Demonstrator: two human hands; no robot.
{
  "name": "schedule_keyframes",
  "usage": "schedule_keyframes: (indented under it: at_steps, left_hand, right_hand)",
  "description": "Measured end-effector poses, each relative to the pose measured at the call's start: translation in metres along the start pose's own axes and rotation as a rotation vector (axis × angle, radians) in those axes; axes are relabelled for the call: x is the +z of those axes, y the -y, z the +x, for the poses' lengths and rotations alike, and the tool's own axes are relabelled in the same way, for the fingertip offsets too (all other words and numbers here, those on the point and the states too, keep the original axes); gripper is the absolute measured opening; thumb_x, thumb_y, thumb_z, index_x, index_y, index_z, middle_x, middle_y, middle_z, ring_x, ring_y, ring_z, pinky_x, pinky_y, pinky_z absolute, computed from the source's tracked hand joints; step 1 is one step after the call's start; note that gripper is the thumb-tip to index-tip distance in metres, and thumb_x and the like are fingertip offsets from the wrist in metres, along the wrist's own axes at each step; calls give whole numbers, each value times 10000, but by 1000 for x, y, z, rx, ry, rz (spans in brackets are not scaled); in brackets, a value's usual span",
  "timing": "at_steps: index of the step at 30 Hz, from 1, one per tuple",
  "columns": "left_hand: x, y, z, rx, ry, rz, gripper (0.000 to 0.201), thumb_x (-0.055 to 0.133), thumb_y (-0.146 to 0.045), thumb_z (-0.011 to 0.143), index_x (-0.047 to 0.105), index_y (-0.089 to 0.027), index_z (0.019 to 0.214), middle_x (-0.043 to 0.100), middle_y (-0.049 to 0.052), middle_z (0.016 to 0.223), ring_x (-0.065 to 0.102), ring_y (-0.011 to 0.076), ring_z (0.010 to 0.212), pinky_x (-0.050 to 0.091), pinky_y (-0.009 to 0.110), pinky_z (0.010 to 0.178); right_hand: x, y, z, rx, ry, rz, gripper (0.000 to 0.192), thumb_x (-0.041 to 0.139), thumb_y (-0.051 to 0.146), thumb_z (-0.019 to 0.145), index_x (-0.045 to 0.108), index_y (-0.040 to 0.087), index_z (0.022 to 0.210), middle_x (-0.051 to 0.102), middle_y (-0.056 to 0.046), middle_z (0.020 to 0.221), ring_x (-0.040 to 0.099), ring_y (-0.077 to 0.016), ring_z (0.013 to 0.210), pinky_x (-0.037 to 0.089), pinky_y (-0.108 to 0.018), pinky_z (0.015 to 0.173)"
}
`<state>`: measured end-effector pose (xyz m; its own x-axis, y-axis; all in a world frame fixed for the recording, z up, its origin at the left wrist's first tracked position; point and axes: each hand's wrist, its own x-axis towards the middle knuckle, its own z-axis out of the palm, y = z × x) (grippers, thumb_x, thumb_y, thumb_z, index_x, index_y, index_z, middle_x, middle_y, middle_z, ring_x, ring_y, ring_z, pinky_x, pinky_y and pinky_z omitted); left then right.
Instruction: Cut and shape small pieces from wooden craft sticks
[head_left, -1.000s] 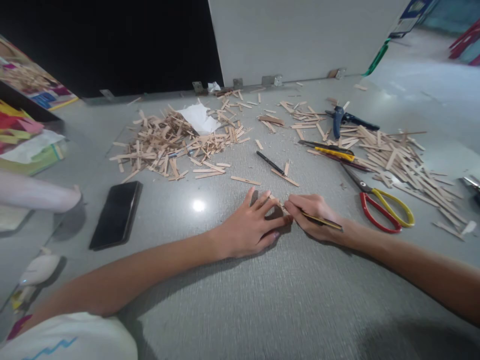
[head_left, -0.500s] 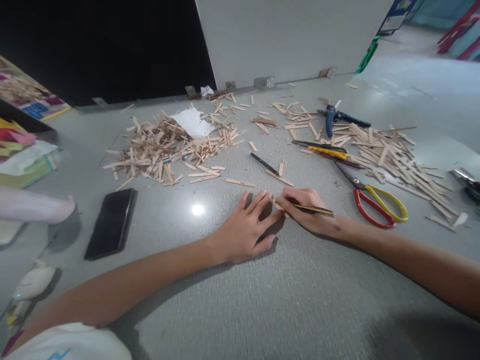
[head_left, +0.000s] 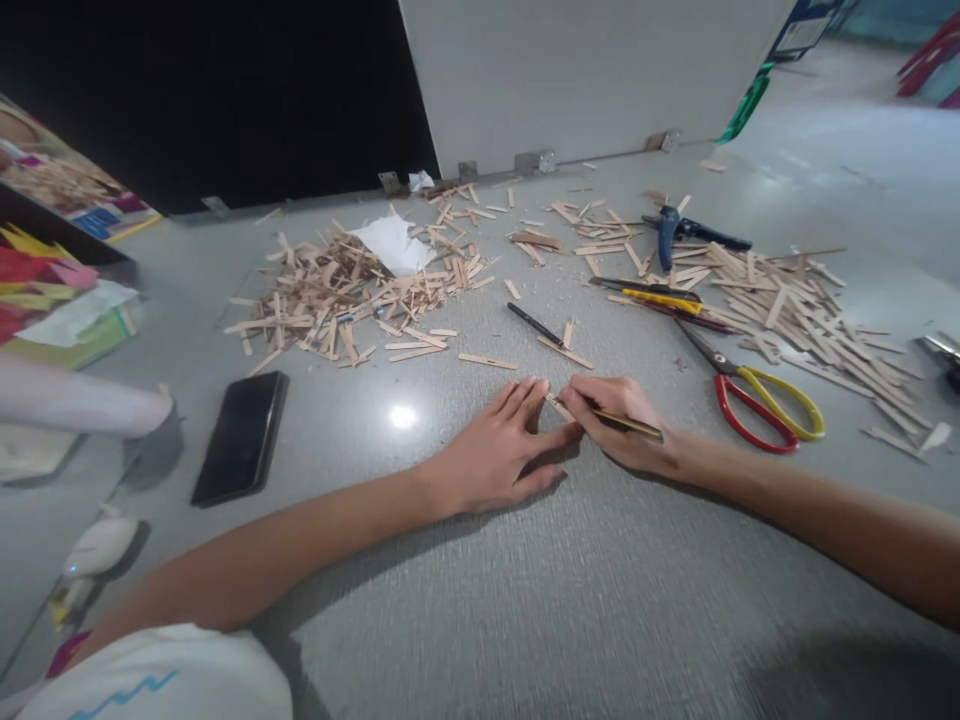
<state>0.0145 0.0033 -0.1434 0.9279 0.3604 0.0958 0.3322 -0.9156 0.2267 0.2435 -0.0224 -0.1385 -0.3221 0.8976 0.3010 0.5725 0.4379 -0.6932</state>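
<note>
My left hand (head_left: 504, 446) lies flat on the grey surface, fingers stretched out, with its fingertips at the end of a small wooden stick (head_left: 556, 404). Part of that stick is hidden under my fingers. Beside it, my right hand (head_left: 616, 420) is closed around a dark pencil with yellow stripes (head_left: 628, 425). The pencil's tip is hidden by my fingers, close to the stick. Just beyond my hands lie a black pen (head_left: 535, 325) and a loose stick (head_left: 487, 361).
A heap of cut sticks (head_left: 315, 290) with white paper (head_left: 394, 243) lies at back left. Scissors (head_left: 757, 405), a yellow cutter (head_left: 660, 295), blue-handled pliers (head_left: 667, 235) and more sticks (head_left: 810, 310) are to the right. A phone (head_left: 240, 437) lies left, near a white glue gun-like object (head_left: 101, 547).
The fingers of my left hand have drawn closer together, and more of the stick shows between my hands. My right hand keeps hold of the pencil. The view has shifted slightly.
</note>
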Motion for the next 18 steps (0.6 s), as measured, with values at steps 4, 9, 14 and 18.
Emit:
schedule_keyframes:
  at_steps: [4,9,14,18]
  left_hand:
    - [0,1,0,-8,22,-2,568,499,-572,1113,530,-277,1597,378,229,1711,327,487,1616,327,707,1268]
    - [0,2,-1,-16,21,-30,592,500,-589,1113,514,-278,1616,334,239,1745,325,504,1613,302,746,1249]
    - [0,2,-1,-15,29,-12,621,477,-616,1113,501,-270,1628,344,259,1736,329,510,1611,307,755,1237]
    - [1,3,-1,-14,24,-5,620,492,-610,1108,488,-288,1638,370,219,1737,322,479,1621,298,723,1263]
  right_hand:
    - [0,0,-1,22,-11,-14,383,442,316,1090,342,256,725,359,67,611,342,-104,537,272,-267,509]
    - [0,1,0,-28,1,-13,356,444,281,1075,339,259,735,373,68,610,321,-104,528,266,-276,513]
    - [-2,2,-1,-67,6,-39,341,441,254,1056,314,266,740,356,71,604,288,-106,518,249,-287,509]
    - [-3,1,-4,-57,7,-43,339,439,253,1060,336,264,737,358,70,600,316,-109,513,264,-284,512]
